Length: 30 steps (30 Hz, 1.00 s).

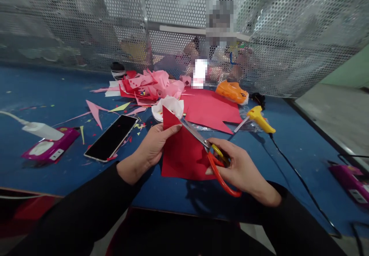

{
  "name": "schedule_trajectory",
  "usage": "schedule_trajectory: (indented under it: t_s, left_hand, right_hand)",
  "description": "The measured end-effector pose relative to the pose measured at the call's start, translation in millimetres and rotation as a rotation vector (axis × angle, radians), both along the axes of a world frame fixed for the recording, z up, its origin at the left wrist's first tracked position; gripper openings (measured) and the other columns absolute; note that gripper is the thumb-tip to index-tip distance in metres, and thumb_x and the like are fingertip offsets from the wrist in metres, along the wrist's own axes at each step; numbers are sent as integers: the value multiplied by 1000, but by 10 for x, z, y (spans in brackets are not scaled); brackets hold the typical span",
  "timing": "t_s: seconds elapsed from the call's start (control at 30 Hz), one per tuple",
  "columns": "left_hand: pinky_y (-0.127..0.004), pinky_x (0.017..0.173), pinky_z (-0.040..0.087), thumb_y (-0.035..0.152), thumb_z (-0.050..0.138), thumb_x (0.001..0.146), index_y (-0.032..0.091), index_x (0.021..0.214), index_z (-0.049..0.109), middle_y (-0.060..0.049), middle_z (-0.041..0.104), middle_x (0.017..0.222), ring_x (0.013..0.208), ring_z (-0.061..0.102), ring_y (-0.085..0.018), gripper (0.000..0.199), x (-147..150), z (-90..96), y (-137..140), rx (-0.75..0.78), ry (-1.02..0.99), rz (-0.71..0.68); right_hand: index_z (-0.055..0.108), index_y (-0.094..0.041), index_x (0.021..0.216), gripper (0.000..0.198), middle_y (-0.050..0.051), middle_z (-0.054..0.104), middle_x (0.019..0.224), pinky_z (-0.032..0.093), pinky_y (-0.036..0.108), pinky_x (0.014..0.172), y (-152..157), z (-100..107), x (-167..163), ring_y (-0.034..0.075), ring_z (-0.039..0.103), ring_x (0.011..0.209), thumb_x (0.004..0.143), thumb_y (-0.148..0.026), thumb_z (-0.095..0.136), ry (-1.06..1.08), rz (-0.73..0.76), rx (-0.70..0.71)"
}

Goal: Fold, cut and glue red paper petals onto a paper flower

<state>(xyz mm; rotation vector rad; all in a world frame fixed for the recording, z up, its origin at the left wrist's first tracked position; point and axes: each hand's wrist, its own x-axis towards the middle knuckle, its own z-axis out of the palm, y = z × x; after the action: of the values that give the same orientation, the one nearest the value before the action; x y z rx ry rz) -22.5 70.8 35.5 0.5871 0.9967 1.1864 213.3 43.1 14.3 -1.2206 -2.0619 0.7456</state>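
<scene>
My left hand (151,144) pinches the left edge of a sheet of red paper (180,156), thumb on top, holding it just above the table. In my right hand (240,167) is a pair of scissors (217,167) with one red-orange and one yellow handle. Their blades point up and left along the sheet's slanted upper edge, close to my left thumb. Behind the sheet stands a white paper-lined bowl (157,110). A larger red sheet (209,110) with a notched edge lies beyond the scissors.
Pink and red scraps (155,85) are heaped at the back. A phone (112,137) and purple power strip (52,144) lie left. A yellow glue gun (261,119) trails its cord on the right, near an orange packet (232,91). Behind perforated metal (175,6) sits another person.
</scene>
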Motion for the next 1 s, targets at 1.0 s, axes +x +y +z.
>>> schedule_trajectory:
  t_s: [1.0]
  left_hand:
    - [-36,84,56,31,88,67,19,86,76,-5,79,87,87,72,-23,25,-19,-91,25,62,123,-17]
  right_hand:
    - [65,-23,125,43,7,74,100,55,33,70,-60,61,-41,22,70,83,88,-43,69,-85,21,103]
